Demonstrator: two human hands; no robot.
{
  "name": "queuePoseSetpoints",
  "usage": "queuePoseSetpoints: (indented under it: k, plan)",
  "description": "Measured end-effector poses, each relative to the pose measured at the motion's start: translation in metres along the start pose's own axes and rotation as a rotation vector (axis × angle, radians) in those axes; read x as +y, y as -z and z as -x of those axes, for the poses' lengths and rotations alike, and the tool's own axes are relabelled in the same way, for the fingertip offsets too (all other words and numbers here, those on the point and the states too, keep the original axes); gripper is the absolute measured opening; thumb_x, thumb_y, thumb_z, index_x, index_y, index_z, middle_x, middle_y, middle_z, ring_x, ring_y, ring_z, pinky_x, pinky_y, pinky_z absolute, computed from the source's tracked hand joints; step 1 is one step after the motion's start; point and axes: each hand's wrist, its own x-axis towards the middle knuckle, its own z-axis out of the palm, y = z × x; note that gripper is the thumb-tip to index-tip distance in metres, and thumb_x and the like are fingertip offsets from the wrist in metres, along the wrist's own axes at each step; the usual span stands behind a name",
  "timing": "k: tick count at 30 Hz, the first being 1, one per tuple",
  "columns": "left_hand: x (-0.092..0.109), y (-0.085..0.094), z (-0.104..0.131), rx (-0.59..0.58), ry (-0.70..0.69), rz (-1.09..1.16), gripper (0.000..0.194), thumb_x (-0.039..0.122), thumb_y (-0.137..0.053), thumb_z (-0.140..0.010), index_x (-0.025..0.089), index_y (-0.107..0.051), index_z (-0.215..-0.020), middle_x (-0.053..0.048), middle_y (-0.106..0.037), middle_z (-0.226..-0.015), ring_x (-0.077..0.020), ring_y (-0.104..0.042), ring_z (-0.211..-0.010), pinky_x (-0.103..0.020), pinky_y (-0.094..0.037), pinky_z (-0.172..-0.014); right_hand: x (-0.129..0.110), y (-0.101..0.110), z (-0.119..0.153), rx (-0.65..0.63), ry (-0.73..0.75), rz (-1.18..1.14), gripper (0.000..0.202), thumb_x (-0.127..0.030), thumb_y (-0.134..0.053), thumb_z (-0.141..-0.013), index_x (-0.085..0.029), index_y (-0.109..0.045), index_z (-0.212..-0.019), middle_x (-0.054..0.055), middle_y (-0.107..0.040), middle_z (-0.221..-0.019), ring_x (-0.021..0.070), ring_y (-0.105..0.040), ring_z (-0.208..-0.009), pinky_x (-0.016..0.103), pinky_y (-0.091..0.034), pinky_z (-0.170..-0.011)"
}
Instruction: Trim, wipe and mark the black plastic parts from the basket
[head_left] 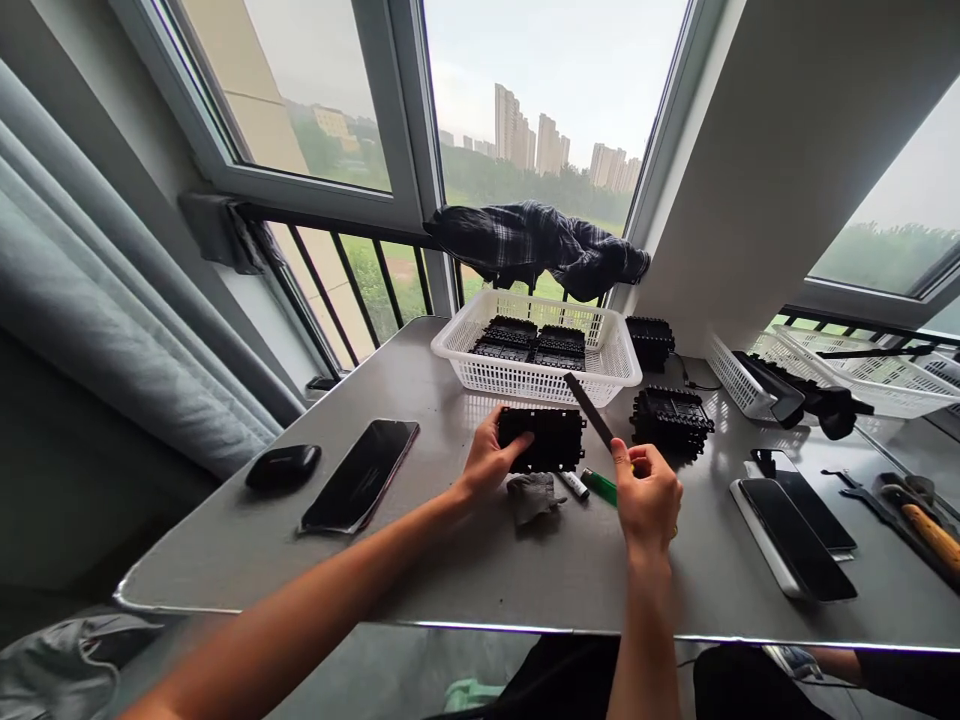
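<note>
My left hand (491, 455) grips a flat black plastic piece (551, 440) by its left end, thumb laid across its face. Small tabs and notches line the piece's edges. In my right hand (651, 495) is a flat dark file (591, 412), its blade slanting up and left. Bits of yellow, seemingly its handle, show around my fingers. The blade stands close to the piece's right end; whether they touch I cannot tell. Below the piece lie a crumpled grey cloth (534, 498), a small white tube (574, 485) and a green lighter-like object (600, 487).
Behind my hands a white basket (525, 382) holds similar black pieces. More stacks (673, 420) stand to its right. A phone (361, 475) and black case (283, 468) lie left; phones (799, 540) and tools (930, 530) lie right. Another person's leg (832, 662) shows below the table.
</note>
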Motion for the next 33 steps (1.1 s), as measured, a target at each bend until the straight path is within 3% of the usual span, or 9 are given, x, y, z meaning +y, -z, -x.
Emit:
queuePoseSetpoints:
  k: [6,15,22,29,33]
  plan:
    - [0.003,-0.002,0.005,-0.019,0.031,-0.031,0.026,0.028,-0.072,-0.068,0.019,-0.053,-0.083,0.002,-0.061,-0.074,-0.015,-0.059,-0.069,-0.027,-0.049,-0.067,-0.019,-0.01,0.01,-0.185,0.071,-0.12,0.046,-0.066,-0.054,-0.081,-0.022,-0.062,-0.069,0.002,-0.068,-0.065,0.0181,-0.06,-0.057,0.027,-0.036,-0.058]
    - [0.009,-0.004,0.009,-0.018,0.026,0.015,0.026,0.028,-0.072,-0.067,0.018,-0.055,-0.085,0.001,-0.062,-0.077,-0.015,-0.058,-0.072,-0.026,-0.048,-0.07,-0.009,0.007,0.004,-0.01,-0.049,0.014,0.046,-0.065,-0.051,-0.084,-0.023,-0.064,-0.071,0.006,-0.07,-0.072,0.0217,-0.06,-0.062,0.029,-0.034,-0.059]
    - [0.011,-0.005,0.011,-0.031,0.052,0.032,0.028,0.028,-0.073,-0.067,0.018,-0.053,-0.083,0.002,-0.058,-0.072,-0.0134,-0.055,-0.067,-0.024,-0.047,-0.063,-0.019,0.001,0.011,-0.203,0.033,-0.125,0.048,-0.069,-0.058,-0.076,-0.021,-0.065,-0.07,0.006,-0.07,-0.068,0.0201,-0.061,-0.058,0.028,-0.037,-0.059]
    - [0.017,-0.006,0.012,-0.047,0.06,0.046,0.028,0.029,-0.073,-0.068,0.018,-0.053,-0.085,0.002,-0.059,-0.074,-0.0131,-0.055,-0.068,-0.024,-0.046,-0.065,-0.012,0.011,0.007,-0.05,-0.113,-0.052,0.048,-0.068,-0.058,-0.078,-0.021,-0.065,-0.07,0.005,-0.069,-0.068,0.0205,-0.06,-0.061,0.029,-0.037,-0.059]
    - [0.015,-0.006,0.013,-0.053,0.065,0.053,0.028,0.029,-0.074,-0.068,0.018,-0.053,-0.084,0.003,-0.059,-0.073,-0.0128,-0.055,-0.066,-0.024,-0.046,-0.064,-0.018,0.006,0.012,-0.18,-0.063,-0.139,0.045,-0.066,-0.063,-0.075,-0.022,-0.065,-0.07,0.004,-0.069,-0.067,0.0196,-0.06,-0.059,0.028,-0.037,-0.06]
